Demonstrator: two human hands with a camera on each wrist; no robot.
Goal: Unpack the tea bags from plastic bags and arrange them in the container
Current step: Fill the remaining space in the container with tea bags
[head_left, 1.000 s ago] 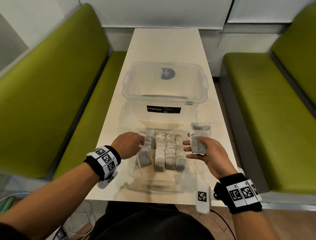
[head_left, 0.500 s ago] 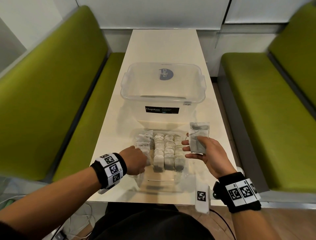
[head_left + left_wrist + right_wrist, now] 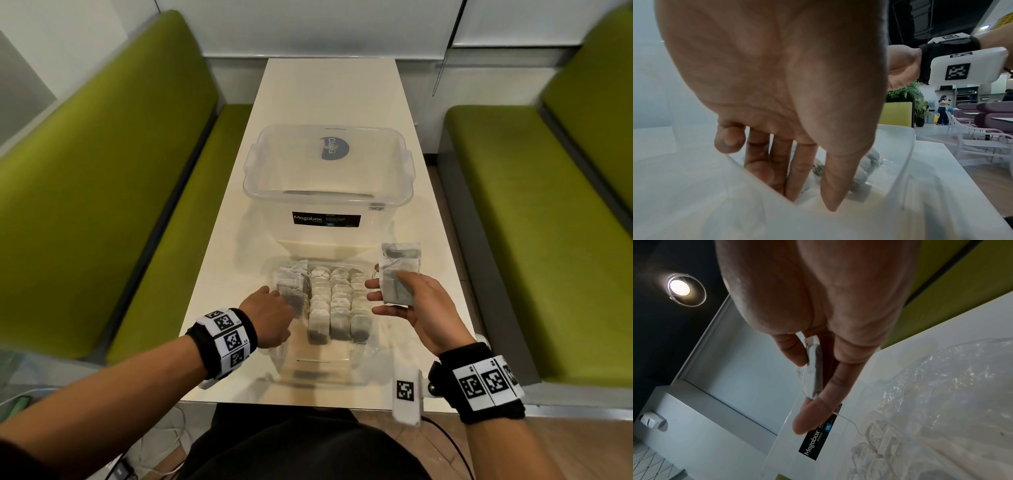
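Since a second ago the left hand (image 3: 272, 317) has dropped lower into the near left corner of the shallow clear plastic container (image 3: 373, 371), fingers (image 3: 799, 164) straight and pushed down beside the leftmost of the rows of white paper tea bags (image 3: 329, 301). The right hand (image 3: 416, 303) hovers over the container's right edge, thumb pinching a small stack of tea bags (image 3: 399, 274) against open fingers. Beyond the container on the long white table (image 3: 329, 89) stands a large clear lidded storage box (image 3: 329, 171) labelled Megabox, green upholstered benches (image 3: 102, 192) flanking both sides.
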